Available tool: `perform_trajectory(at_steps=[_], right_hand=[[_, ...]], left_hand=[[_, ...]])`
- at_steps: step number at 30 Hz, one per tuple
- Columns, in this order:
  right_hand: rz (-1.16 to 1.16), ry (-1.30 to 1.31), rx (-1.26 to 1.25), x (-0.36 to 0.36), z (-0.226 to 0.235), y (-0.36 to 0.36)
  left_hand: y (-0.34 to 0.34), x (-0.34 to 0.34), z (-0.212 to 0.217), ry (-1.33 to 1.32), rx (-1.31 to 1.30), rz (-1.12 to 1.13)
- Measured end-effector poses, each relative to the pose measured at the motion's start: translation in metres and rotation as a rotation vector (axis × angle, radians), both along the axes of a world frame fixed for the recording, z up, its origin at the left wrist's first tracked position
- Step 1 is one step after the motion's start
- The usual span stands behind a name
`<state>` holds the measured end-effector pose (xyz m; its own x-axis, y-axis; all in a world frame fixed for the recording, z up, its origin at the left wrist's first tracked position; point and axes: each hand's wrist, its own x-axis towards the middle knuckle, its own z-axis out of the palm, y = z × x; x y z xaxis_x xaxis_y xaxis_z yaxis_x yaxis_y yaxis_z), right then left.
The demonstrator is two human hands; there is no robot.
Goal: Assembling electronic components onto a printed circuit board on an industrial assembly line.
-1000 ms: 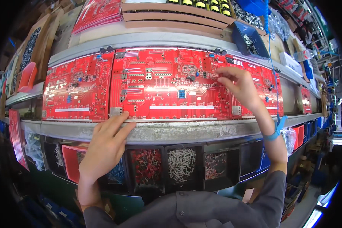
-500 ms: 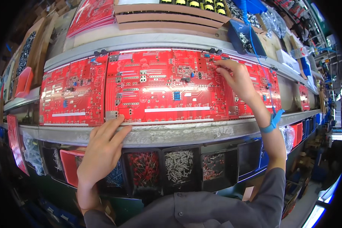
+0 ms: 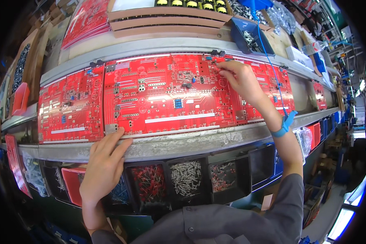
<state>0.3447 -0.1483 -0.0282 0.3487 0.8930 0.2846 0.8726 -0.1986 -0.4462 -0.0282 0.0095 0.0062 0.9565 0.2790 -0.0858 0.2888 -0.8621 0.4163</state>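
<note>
A large red circuit board (image 3: 158, 105) lies flat between two metal rails, with small blue, black and white parts on it. My left hand (image 3: 102, 166) rests over the front rail (image 3: 183, 143), its fingers apart and their tips at the board's near left corner. Over the far right part of the same board, my right hand (image 3: 242, 81) has thumb and forefinger pinched together, close to the surface. Whatever sits between those fingertips is too small to make out. A blue wrist strap (image 3: 284, 125) with a coiled cord is around my right wrist.
More red boards flank it, one at left (image 3: 71, 107) and one at right (image 3: 268, 85). Black bins of red leaded parts (image 3: 150, 183), pale parts (image 3: 186, 179) and small components (image 3: 223, 177) hang in front. Behind are a blue bin (image 3: 250, 38) and a cardboard tray (image 3: 166, 20).
The whole scene has shifted slightly left in the picture, boards and hands together. Both hands keep about the same places on the board, the right one still pinched.
</note>
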Motion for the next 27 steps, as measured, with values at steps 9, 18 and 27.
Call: perform_trajectory(at_steps=[9,18,27], right_hand=[[0.027,-0.040,0.027,-0.003,0.006,0.002],[0.044,-0.025,-0.023,0.004,0.005,0.005],[-0.007,-0.018,-0.052,-0.002,0.008,0.001]], left_hand=[[0.000,-0.001,0.000,-0.017,0.023,-0.013],[-0.001,0.002,-0.001,-0.010,0.008,-0.002],[0.006,-0.006,-0.009,-0.086,0.012,-0.018]])
